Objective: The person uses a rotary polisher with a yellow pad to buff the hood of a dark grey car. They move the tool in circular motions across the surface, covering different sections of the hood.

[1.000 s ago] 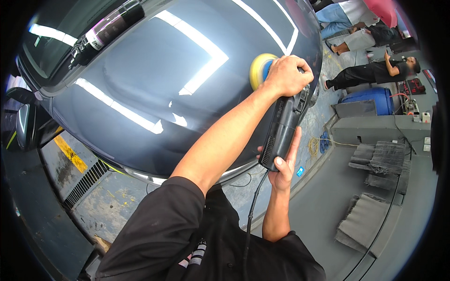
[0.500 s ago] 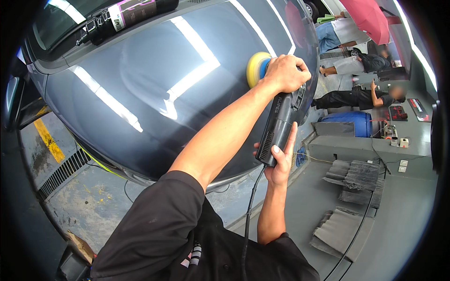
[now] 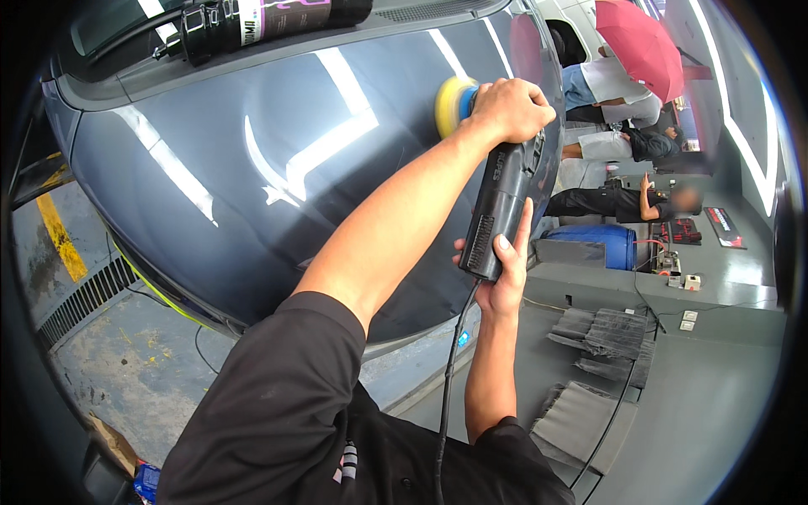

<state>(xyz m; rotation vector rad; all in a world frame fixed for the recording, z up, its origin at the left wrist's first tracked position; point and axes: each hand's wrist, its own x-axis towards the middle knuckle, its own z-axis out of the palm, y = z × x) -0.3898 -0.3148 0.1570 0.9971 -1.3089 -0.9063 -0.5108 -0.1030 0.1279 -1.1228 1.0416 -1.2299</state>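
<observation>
A black corded polisher (image 3: 492, 202) is in both my hands. My left hand (image 3: 512, 111) is closed over its head, just behind the yellow foam pad (image 3: 449, 108) and blue backing plate (image 3: 468, 103). My right hand (image 3: 507, 265) wraps the rear of the body near the cable, thumb on top and one finger stretched along the side. The pad's face is turned to the glossy dark grey car hood (image 3: 198, 126) and appears to touch it, though the contact itself is hidden. From the polisher's rear end, the black cable (image 3: 454, 353) runs down past my shirt.
A black bottle (image 3: 278, 18) lies by the windshield base. Beyond the hood are several people, one under a red umbrella (image 3: 644, 46), and a blue barrel (image 3: 619, 244). Grey mats (image 3: 581, 421) hang at the right. A floor grate (image 3: 88, 299) runs beside the car.
My view has shifted, so the background sits further left and the bottle further right. Both hands keep their hold on the polisher, which appears slightly higher in view. The hood's reflections have changed.
</observation>
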